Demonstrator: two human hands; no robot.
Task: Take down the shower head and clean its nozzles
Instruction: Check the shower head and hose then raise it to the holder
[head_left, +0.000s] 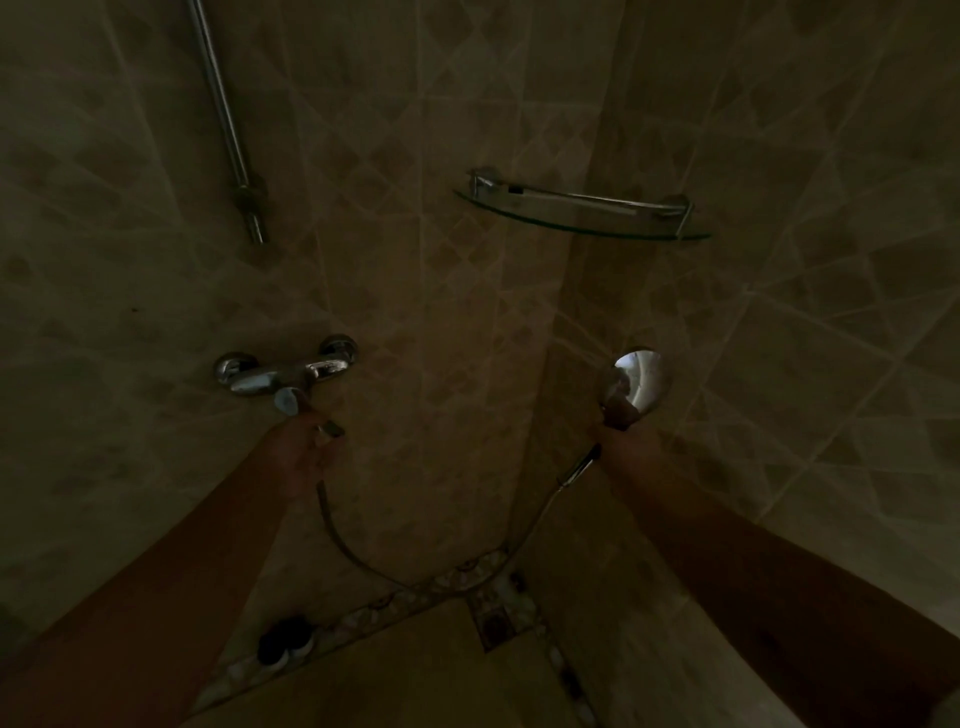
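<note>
The shower was dim, and I could make out only so much. The shower head (636, 382) was already off the wall rail (223, 109), which ran bare down the upper left of the frame with its holder near the lower end. The person's right hand (618, 415), right of centre, gripped the head by its handle, the chrome back of the round face turned toward me, so the nozzles themselves were hidden. From the handle's base the hose (415, 577) drooped in a loop toward the bottom centre and climbed back to the left.

The left hand (311, 447), left of centre, was at the lever of the mixer tap (283, 371), the fingers seemingly curled round the lever's end; in that gloom I could not tell how firm the hold was. No water showed.

A glass corner shelf (582, 215) hung at upper right.

By my reckoning the taking down was finished and the cleaning not yet begun: no cloth, brush or rubbing finger was on the nozzle side. The hand at the tap suggested a rinse might come next, with all the scrubbing left to do.
</note>
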